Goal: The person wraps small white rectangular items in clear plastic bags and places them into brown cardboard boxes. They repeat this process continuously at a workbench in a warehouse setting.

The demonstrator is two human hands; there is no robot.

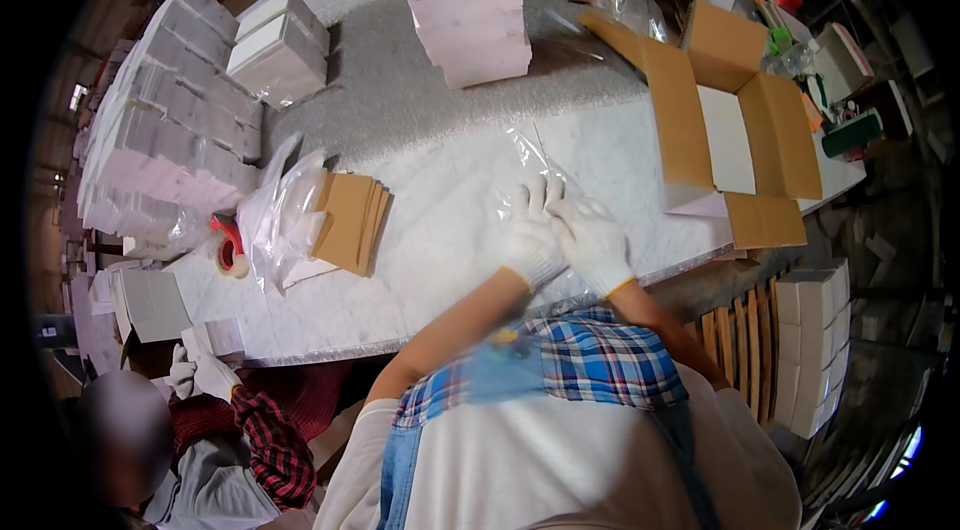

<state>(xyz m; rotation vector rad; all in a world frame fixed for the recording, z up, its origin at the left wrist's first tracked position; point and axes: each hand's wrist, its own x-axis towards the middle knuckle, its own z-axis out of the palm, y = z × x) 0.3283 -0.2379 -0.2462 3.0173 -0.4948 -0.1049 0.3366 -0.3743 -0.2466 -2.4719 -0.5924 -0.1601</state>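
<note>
Both my hands wear white knit gloves and lie close together over the marble-patterned tabletop (430,270). My left hand (533,230) is open, its fingers stretched away from me and slightly apart. Beside it, my right hand (595,235) reaches left with extended fingers, touching or overlapping the left one. A clear plastic bag (535,152) lies under and beyond the hands; glints show its film on the table. Whether any film is pinched between the fingers is hard to see.
Brown cardboard pieces (350,220), clear bags (285,215) and a red tape roll (228,248) lie left. White stacks rise at left (170,130) and far middle (465,10). An open carton (685,120) stands right. A co-worker's gloved hands (205,370) are lower left.
</note>
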